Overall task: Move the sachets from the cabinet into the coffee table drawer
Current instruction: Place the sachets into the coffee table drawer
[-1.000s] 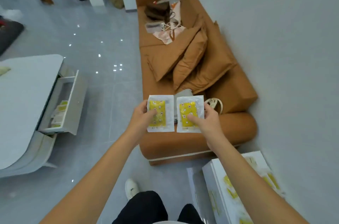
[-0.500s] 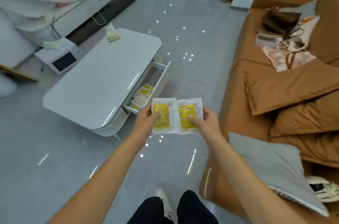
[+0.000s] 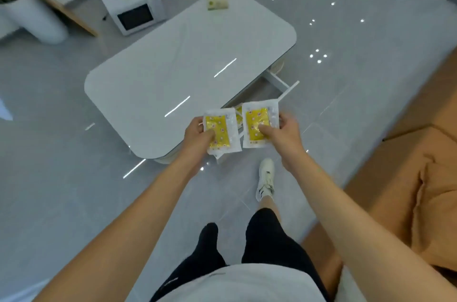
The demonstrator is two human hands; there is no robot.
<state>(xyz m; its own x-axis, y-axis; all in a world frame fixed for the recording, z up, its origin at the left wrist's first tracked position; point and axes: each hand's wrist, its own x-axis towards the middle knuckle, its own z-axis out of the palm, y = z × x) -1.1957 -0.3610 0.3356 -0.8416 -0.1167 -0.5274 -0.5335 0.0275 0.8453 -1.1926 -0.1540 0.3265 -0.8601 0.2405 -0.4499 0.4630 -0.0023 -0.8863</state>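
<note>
A grey tiled floor [image 3: 61,190] carries a white worktop [image 3: 178,61] with its drawer [image 3: 284,90] pulled open on the near right side. A brown sofa [image 3: 420,165] fills the right edge. Above the drawer, the left hand [image 3: 197,134] grips one yellow sachet [image 3: 221,133], and the right hand [image 3: 284,132] grips another sachet [image 3: 258,126] just beside it.

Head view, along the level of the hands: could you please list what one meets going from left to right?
Coffee table → left hand → left sachet → right sachet → right hand → sofa.
</note>
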